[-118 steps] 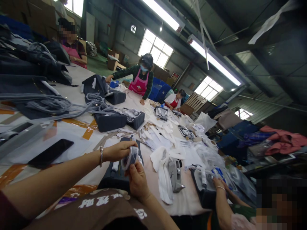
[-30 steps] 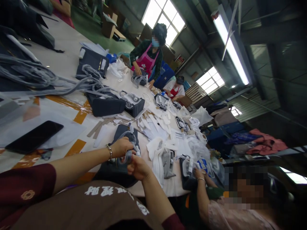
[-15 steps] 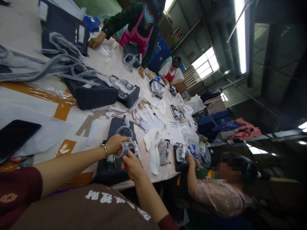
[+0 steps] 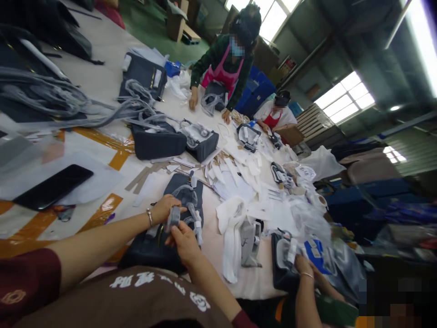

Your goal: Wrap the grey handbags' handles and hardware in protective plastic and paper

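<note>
Holding grey coil [image 4: 174,217] over dark bag [image 4: 157,255] on bench [image 4: 210,212], between seven and eight o'clock of view centre. Left hand [image 4: 164,208] pinches coil's ten o'clock side; right hand [image 4: 186,240], five o'clock. Advisable: light, even grip, turns flush.

The single view came from a camera worn on the person's head, looking forward and down over the brown apron [image 4: 136,298] at the lower edge. The hands [image 4: 184,241] appeared near the lens, left of and below centre. The camera was rolled sideways, so the bench [image 4: 109,45] ran aslant, and its gaze reached across to a far window [image 4: 346,102] at upper right.
</note>
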The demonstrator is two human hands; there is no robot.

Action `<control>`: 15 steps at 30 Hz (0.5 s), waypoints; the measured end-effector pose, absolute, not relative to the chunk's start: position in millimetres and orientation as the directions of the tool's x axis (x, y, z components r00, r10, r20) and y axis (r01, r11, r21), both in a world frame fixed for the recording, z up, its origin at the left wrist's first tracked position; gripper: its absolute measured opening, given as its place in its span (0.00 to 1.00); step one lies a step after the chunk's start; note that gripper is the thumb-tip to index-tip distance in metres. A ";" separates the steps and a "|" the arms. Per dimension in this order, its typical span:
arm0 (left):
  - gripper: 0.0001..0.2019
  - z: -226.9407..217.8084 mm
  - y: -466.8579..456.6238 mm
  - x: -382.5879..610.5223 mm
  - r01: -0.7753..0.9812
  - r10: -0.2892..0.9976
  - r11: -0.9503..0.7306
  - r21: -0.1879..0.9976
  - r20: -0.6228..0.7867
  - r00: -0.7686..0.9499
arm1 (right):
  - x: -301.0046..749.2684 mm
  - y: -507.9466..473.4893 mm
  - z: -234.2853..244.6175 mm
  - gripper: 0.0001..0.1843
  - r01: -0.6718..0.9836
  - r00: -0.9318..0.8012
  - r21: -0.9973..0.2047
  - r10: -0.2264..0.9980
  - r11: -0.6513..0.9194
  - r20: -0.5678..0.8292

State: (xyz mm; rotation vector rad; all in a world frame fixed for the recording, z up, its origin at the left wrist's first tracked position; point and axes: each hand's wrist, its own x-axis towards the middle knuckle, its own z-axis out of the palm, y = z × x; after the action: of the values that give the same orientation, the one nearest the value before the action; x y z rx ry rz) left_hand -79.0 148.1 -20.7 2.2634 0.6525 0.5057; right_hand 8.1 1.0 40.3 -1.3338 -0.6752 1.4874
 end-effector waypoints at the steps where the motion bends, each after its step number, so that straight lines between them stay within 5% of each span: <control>1: 0.20 -21.4 146.7 -81.0 0.309 0.564 -0.661 0.684 0.181 0.805 | 13.4 -0.6 38.8 0.15 -0.328 0.033 -0.857 0.902 -0.397 -0.431; 5: 0.20 -19.6 138.0 -87.3 0.224 0.388 -0.843 0.489 0.266 0.882 | 31.4 2.4 37.4 0.21 -0.563 -0.171 -0.569 0.757 -0.600 -0.630; 7: 0.20 -17.8 136.8 -86.4 0.219 0.375 -0.860 0.462 0.279 0.884 | 32.4 6.4 34.8 0.22 -0.590 -0.189 -0.520 0.732 -0.618 -0.655; 15: 0.11 -25.8 156.5 -74.8 0.270 0.502 -0.691 0.670 0.177 0.846 | 9.8 5.6 13.3 0.13 -0.306 0.166 -0.881 0.891 -0.361 -0.423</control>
State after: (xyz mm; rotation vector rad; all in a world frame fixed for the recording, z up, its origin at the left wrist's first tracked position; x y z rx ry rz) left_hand -74.8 156.5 -25.8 2.3612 0.5596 0.4614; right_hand 9.8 5.6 13.3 -1.3843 -0.6154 1.4319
